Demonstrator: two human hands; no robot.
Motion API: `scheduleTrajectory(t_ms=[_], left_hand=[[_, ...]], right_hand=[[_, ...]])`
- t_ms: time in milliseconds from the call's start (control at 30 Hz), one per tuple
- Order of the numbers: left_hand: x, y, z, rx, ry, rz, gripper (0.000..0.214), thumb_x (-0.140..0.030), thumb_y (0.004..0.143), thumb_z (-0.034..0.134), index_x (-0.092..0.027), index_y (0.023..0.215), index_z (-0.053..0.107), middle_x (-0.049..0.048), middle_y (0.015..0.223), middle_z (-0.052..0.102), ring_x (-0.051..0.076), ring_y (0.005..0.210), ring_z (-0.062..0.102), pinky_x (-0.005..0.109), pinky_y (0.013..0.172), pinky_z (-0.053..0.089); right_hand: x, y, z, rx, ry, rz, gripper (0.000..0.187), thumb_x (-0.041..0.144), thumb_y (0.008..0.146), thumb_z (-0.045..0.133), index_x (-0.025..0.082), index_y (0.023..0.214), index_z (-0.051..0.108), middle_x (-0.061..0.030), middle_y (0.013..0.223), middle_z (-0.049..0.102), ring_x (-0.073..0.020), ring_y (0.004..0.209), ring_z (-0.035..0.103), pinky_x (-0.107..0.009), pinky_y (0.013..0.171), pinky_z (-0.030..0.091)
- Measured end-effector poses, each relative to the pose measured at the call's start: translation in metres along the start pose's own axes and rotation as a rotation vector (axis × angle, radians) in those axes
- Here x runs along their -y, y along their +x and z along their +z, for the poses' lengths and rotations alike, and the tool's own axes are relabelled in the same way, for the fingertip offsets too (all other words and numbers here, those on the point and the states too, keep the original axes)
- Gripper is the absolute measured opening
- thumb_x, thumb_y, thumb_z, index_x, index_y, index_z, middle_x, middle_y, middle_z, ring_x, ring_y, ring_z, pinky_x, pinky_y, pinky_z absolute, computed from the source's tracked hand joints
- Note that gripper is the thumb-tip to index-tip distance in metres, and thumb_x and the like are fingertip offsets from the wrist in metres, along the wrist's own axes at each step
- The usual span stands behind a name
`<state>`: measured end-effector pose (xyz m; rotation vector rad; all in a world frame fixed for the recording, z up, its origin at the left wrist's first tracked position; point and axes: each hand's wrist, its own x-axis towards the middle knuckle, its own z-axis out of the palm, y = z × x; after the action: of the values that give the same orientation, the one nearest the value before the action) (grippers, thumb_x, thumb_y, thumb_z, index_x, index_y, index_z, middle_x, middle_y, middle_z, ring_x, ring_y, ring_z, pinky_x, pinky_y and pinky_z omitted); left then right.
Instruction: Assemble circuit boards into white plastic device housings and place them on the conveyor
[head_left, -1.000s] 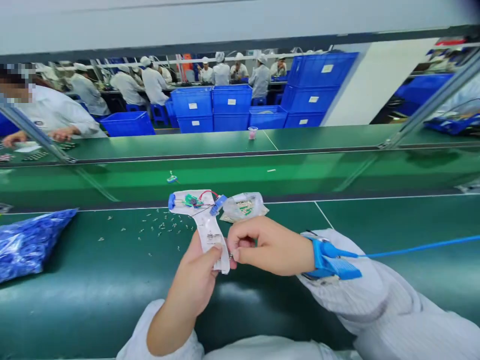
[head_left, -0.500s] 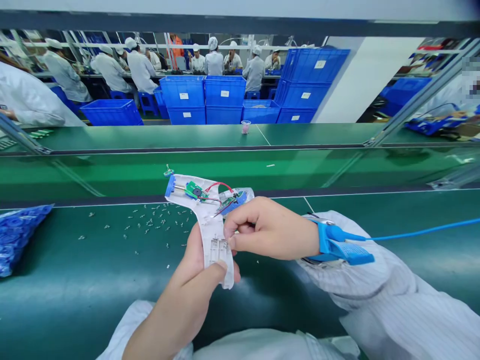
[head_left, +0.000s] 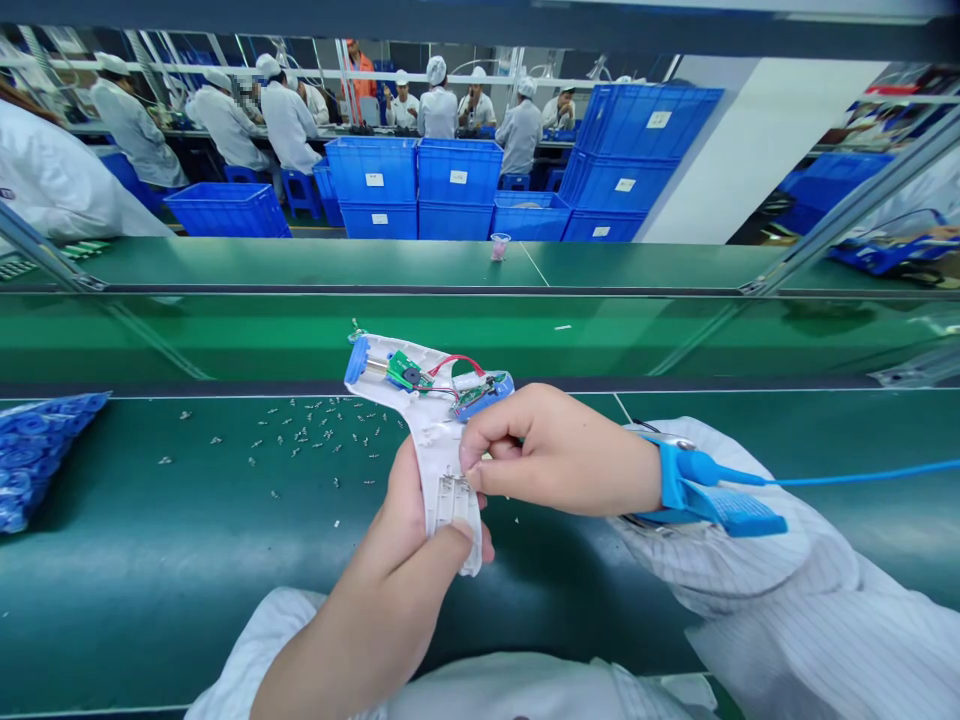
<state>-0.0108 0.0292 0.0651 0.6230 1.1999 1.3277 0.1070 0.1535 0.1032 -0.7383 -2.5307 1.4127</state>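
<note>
Shifted slightly right since last frame: white plastic housing (head_left: 442,450) with circuit board (head_left: 409,372), held over the green bench mat (head_left: 150,570). Left hand (head_left: 397,540) grips its handle closed; right hand (head_left: 559,450) pinches its edge.

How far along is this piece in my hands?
Done: the green circuit board and red wires already sit in the white plastic housing half. In hand: the right hand pinches at the metal contacts in the grip, while the left hand steadies it. Left: small metal parts lie loose on the green mat.
</note>
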Motion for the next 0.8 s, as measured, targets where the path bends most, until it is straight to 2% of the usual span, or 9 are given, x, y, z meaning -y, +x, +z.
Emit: scheduleTrajectory(t_ms=[133,300,467,633,700,800], left_hand=[[-0.001,0.000,0.002,-0.006,-0.003,-0.011,0.064,-0.008,0.070,0.059,-0.026,0.129,0.044,0.0024,0.084,0.060,0.015,0.060,0.057,0.025,0.056,0.041],[-0.002,0.001,0.002,-0.012,0.077,-0.040,0.059,-0.016,0.073,0.056,-0.027,0.128,0.039,0.0002,0.082,0.056,0.014,0.061,0.058,0.027,0.058,0.042],[-0.001,0.003,0.000,0.047,-0.076,-0.071,0.048,-0.014,0.072,0.055,-0.023,0.118,0.045,0.0002,0.082,0.056,0.012,0.057,0.058,0.024,0.053,0.038],[0.001,0.005,-0.002,0.105,-0.231,-0.132,0.053,-0.010,0.071,0.056,-0.023,0.121,0.045,0.0001,0.082,0.059,0.012,0.058,0.058,0.025,0.057,0.039],[0.001,0.005,-0.001,0.108,-0.255,-0.153,0.054,-0.010,0.071,0.057,-0.022,0.122,0.045,0.0003,0.081,0.060,0.012,0.058,0.058,0.025,0.057,0.039],[0.000,0.004,0.000,0.100,-0.276,-0.171,0.055,-0.009,0.069,0.058,-0.022,0.121,0.045,0.0003,0.080,0.062,0.012,0.058,0.058,0.024,0.056,0.039]], right_hand=[[-0.002,0.000,0.002,-0.044,0.024,0.023,0.008,0.012,0.070,0.060,0.014,0.066,0.067,0.0083,0.042,0.038,-0.0037,0.040,0.033,-0.017,0.040,0.027],[-0.009,-0.003,0.014,-0.207,0.030,-0.029,0.006,0.011,0.069,0.062,0.013,0.064,0.064,0.0076,0.043,0.042,-0.0038,0.043,0.038,-0.016,0.046,0.033],[-0.020,-0.006,0.032,-0.425,-0.014,-0.207,0.005,0.013,0.071,0.062,0.014,0.068,0.066,0.0031,0.053,0.058,-0.0071,0.051,0.051,-0.018,0.052,0.041],[-0.032,-0.010,0.039,-0.624,-0.088,-0.418,0.007,0.011,0.071,0.064,0.016,0.075,0.067,-0.0010,0.064,0.068,-0.0107,0.059,0.061,-0.019,0.058,0.048],[-0.036,-0.011,0.041,-0.659,-0.131,-0.531,0.010,0.008,0.074,0.061,0.016,0.078,0.067,-0.0025,0.066,0.068,-0.0111,0.061,0.063,-0.020,0.059,0.049],[-0.041,-0.012,0.042,-0.635,-0.159,-0.669,0.015,0.004,0.077,0.056,0.016,0.081,0.064,-0.0026,0.065,0.068,-0.0114,0.061,0.062,-0.022,0.059,0.049]])
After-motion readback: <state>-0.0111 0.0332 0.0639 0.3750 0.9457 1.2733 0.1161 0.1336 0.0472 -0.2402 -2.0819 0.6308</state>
